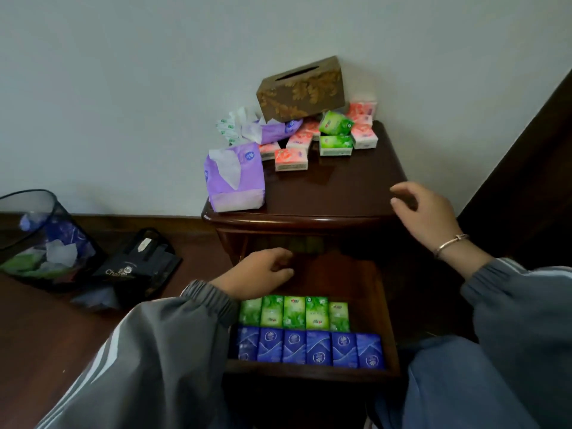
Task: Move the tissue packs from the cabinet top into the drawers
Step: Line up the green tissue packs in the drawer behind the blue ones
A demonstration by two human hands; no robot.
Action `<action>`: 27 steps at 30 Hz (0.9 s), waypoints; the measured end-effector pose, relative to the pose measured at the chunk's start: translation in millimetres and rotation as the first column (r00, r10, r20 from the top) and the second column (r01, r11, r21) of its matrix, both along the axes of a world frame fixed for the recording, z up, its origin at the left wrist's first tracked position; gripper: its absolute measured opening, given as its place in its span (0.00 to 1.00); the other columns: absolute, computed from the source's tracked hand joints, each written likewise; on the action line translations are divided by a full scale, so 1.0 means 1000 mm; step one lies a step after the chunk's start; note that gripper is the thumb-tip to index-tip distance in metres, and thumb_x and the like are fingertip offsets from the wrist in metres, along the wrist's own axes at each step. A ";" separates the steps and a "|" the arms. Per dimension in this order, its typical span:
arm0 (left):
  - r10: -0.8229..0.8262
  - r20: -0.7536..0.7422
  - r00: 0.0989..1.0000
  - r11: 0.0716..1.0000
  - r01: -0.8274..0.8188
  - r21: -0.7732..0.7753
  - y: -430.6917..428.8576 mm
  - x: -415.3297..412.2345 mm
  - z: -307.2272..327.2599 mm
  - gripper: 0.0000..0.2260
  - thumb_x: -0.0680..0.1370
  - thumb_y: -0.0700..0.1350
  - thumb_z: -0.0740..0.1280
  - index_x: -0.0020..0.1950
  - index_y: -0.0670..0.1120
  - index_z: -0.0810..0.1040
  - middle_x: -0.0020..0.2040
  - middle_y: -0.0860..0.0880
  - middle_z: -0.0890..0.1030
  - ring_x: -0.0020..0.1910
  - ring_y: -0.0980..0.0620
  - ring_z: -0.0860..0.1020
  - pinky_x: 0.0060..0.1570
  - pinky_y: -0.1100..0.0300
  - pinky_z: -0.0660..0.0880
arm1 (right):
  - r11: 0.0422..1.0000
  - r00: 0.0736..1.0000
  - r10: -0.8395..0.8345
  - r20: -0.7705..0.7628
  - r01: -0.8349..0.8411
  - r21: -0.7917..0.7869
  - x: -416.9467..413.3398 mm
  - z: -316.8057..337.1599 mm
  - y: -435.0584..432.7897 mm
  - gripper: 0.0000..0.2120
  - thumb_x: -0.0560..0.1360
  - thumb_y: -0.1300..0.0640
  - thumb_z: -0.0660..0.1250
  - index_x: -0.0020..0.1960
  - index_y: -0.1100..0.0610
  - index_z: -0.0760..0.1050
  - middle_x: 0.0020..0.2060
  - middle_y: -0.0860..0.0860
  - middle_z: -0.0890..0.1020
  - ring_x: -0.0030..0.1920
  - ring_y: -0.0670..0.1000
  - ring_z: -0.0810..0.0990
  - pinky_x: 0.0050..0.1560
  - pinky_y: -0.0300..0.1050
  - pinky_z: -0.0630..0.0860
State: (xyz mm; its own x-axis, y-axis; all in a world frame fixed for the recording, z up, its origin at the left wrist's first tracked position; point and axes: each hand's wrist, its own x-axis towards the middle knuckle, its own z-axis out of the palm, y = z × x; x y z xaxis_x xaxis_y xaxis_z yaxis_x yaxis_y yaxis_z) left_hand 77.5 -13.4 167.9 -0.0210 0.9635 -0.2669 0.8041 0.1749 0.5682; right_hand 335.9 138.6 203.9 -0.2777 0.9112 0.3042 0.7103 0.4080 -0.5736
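A dark wooden cabinet [334,193] stands against the wall with its drawer [312,374] pulled out. Inside the drawer lie a row of green tissue packs [294,311] and, nearer me, a row of blue packs [311,348]. On the cabinet top sit pink packs [291,158], green packs [335,145] and two purple soft tissue packs [235,178]. My left hand [263,270] reaches into the back of the drawer, fingers curled; whether it holds anything is hidden. My right hand [424,212] hovers open over the top's right front corner, holding nothing.
A brown patterned tissue box [301,88] rests on the pile at the back of the cabinet top. On the floor to the left stand a black mesh bin [43,239] with rubbish and a black bag [139,267]. A dark wooden panel [526,168] rises at the right.
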 end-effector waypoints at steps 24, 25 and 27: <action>0.079 -0.727 0.682 0.844 0.343 0.413 0.284 0.020 0.047 0.27 0.78 0.53 0.60 0.75 0.45 0.60 0.76 0.44 0.59 0.74 0.45 0.58 0.68 0.47 0.61 | 0.997 0.882 0.021 0.470 0.019 -0.080 -0.052 -0.056 0.115 0.31 0.77 0.35 0.47 0.76 0.47 0.52 0.77 0.47 0.53 0.77 0.51 0.48 0.73 0.58 0.48; 0.084 -0.742 0.665 0.839 0.355 0.412 0.295 0.022 0.044 0.27 0.79 0.52 0.59 0.75 0.44 0.59 0.76 0.44 0.59 0.74 0.45 0.58 0.67 0.48 0.61 | 0.997 0.885 0.014 0.466 0.022 -0.070 -0.052 -0.056 0.114 0.31 0.77 0.35 0.47 0.76 0.47 0.53 0.77 0.47 0.53 0.77 0.50 0.49 0.73 0.58 0.48; 0.081 -0.760 0.645 0.828 0.381 0.412 0.313 0.026 0.037 0.26 0.80 0.52 0.57 0.75 0.44 0.58 0.77 0.44 0.57 0.75 0.45 0.57 0.68 0.49 0.60 | 0.998 0.890 0.002 0.456 0.026 -0.055 -0.052 -0.057 0.112 0.31 0.76 0.35 0.47 0.76 0.47 0.53 0.77 0.47 0.53 0.76 0.50 0.49 0.73 0.58 0.48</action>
